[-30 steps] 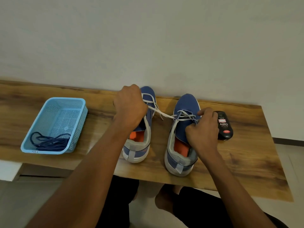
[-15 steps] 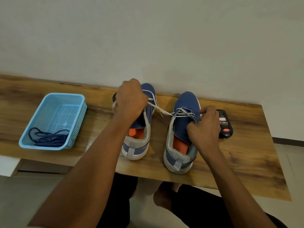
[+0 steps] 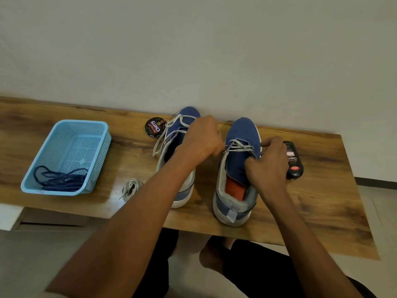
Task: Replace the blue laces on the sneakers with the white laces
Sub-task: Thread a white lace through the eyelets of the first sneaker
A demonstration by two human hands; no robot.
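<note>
Both sneakers sit heel-toward-me on the worktop (image 3: pixel 322 190), toes pointing at the wall, so the eyelet rows run straight away from the body. The right sneaker (image 3: pixel 238 168) is the one being worked on: its white lace (image 3: pixel 240 147) crosses just the top couple of eyelets near the toe. The left hand (image 3: pixel 202 138) is curled tight, pinching one lace end right at the inner edge of that shoe, and the right hand (image 3: pixel 268 164) pinches the other side at the outer edge, so each hand is already on its own side of the tongue. The left sneaker (image 3: pixel 182 130) has a white lace hanging loose off it.

The blue laces (image 3: pixel 60 179) are piled in the blue basket (image 3: pixel 86 125), well off to the left. I'd guess the next cross goes toward me, up the tongue.
</note>
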